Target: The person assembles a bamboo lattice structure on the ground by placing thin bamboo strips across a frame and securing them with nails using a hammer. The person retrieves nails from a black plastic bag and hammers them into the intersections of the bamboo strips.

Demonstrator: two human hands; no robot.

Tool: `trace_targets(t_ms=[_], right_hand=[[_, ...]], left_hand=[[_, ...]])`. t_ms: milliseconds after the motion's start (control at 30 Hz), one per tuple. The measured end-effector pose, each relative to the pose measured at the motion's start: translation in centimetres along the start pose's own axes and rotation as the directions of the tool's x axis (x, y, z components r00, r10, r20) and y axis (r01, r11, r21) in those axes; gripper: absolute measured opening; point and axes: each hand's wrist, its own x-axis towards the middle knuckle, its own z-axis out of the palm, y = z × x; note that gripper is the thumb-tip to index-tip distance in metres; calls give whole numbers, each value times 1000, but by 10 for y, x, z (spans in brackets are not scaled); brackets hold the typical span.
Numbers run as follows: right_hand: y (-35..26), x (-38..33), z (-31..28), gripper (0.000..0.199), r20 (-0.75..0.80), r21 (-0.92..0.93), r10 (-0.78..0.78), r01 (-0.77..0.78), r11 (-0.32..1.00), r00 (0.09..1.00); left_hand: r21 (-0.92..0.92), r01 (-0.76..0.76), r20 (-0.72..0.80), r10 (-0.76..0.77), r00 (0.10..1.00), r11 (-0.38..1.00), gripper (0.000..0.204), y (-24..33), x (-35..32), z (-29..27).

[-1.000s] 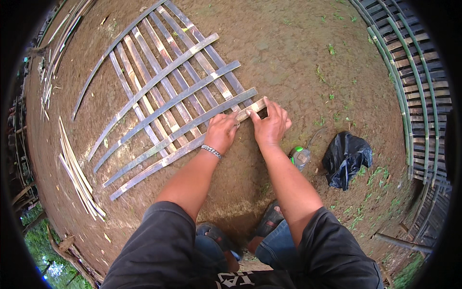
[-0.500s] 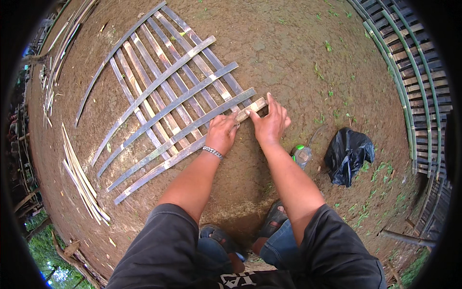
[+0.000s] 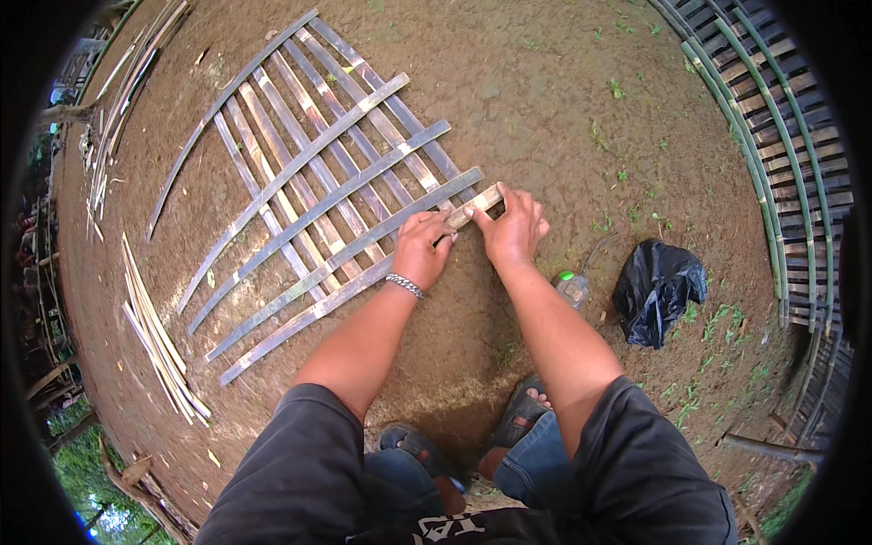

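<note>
Bamboo slats laid across one another form a lattice (image 3: 318, 145) on the ground ahead and to the left. Along its nearest edge runs a single bamboo slat (image 3: 313, 314), with a pale right end. My left hand (image 3: 421, 252), with a chain bracelet at the wrist, grips this slat close to the lattice's near right corner. Near the same slat's right end, my right hand (image 3: 515, 227) pinches it, thumb on the near side and fingers behind. Both hands partly hide the slat and the ends of the crossing slats beneath.
A black plastic bag (image 3: 658, 292) and a small clear container with a green part (image 3: 572, 289) lie right of my right arm. Thin split strips (image 3: 162, 336) lie at left, more strips (image 3: 127, 95) at far left. A slatted bamboo structure (image 3: 788, 163) stands at far right.
The view has shifted slightly, moving the lattice a little down and right in the picture. Both hands keep their hold on the slat, with the left fingers slightly changed in pose.
</note>
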Motion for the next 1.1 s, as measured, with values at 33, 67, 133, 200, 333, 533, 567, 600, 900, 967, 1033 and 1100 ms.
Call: trace_targets(t_ms=[33,67,133,200,333,533,567,600,900,967,1033,1100], right_hand=[[0,1,-1,65,15,-3,6,-6,1000,1000],[0,1,-1,65,12,1,2,-2,1000,1000],[2,2,-1,64,6,9,-3,3,1000,1000],[3,2,1,63,-2,17,-10,10,1000,1000],[4,1,3,60,-20,38,-38,39,999,999],[14,0,8,59,-90,44,-102,106,993,991],[14,0,8,60,-89,42,-107,111,993,990],[15,0,8,60,-89,40,-112,116,993,990],[17,2,-9,66,32,76,-154,151,986,988],[21,0,-13,67,53,83,-194,189,978,980],[25,-5,-15,67,54,81,-233,229,970,971],[33,-8,-13,61,-39,141,-265,267,953,964]], left_hand=[[11,-44,-28,44,999,999,16,4,3,-1],[-23,-22,-48,21,999,999,15,8,7,-1],[-95,17,-83,-25,996,995,13,17,19,3],[-134,32,-118,-48,992,990,12,24,32,13],[-162,80,-154,-105,982,984,11,21,45,30],[-151,15,-136,-36,990,988,9,16,42,36],[-146,9,-126,-27,992,989,9,16,43,36],[-131,-4,-127,-13,992,991,9,15,43,36],[-35,-39,-132,35,991,999,6,14,44,39],[-19,-26,-141,23,990,999,4,15,45,40],[-24,-26,-144,22,989,999,4,16,46,40],[-30,-33,-149,29,988,999,4,16,46,40]])
